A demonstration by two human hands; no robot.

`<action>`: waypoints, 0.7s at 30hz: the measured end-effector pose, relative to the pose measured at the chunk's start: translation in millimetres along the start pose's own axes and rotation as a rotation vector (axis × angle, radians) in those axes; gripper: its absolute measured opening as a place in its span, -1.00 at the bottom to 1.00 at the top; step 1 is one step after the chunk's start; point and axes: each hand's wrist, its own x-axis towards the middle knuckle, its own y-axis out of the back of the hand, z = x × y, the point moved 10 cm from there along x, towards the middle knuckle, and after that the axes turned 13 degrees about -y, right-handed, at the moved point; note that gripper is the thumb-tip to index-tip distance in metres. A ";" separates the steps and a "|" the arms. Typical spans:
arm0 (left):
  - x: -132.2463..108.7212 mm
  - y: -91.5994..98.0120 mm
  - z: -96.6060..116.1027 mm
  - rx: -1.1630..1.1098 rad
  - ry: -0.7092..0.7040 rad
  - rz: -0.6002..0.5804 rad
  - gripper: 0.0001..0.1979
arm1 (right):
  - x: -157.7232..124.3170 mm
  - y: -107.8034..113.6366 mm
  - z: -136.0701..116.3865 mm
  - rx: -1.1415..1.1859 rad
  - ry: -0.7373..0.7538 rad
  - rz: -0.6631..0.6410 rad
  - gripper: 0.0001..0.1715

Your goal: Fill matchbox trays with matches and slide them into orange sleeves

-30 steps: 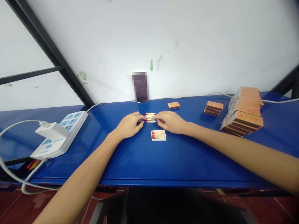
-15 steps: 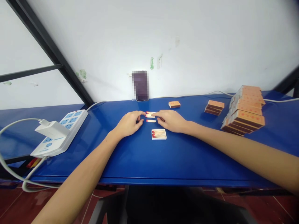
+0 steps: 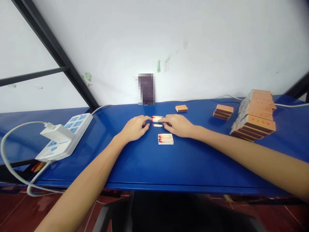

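Several red-tipped matches lie in a small group on the blue table, with a few more just nearer to me. My left hand rests to their left, its index fingertip at the red heads and the thumb apart. From the other side, my right hand has its index fingertip against the plain ends of the matches, thumb spread below. Neither hand grasps anything; the curled outer fingers are partly hidden. A white matchbox tray holding several matches sits right in front of the hands.
A closed matchbox lies behind my right hand. A short stack of matchboxes and a taller pile of matchboxes stand at right. A power strip with a plugged charger and loose cable is at left. A blurred dark rectangle leans against the wall.
The whole view has shifted slightly, so everything appears a little further right. The hands stay by the matches; the right index finger has drawn slightly back toward their plain ends.
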 end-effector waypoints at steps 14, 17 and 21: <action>0.2 -1.3 -0.4 0.001 -0.007 -0.011 -0.65 | 1.1 3.7 3.2 0.200 0.027 -0.004 -0.60; 0.0 -0.7 0.3 -0.008 0.000 -0.006 -0.65 | 0.3 5.3 3.4 0.194 0.013 0.013 -0.58; 0.1 -1.1 1.0 -0.020 0.010 -0.012 -0.63 | 0.6 2.9 3.8 0.098 -0.018 0.007 -0.57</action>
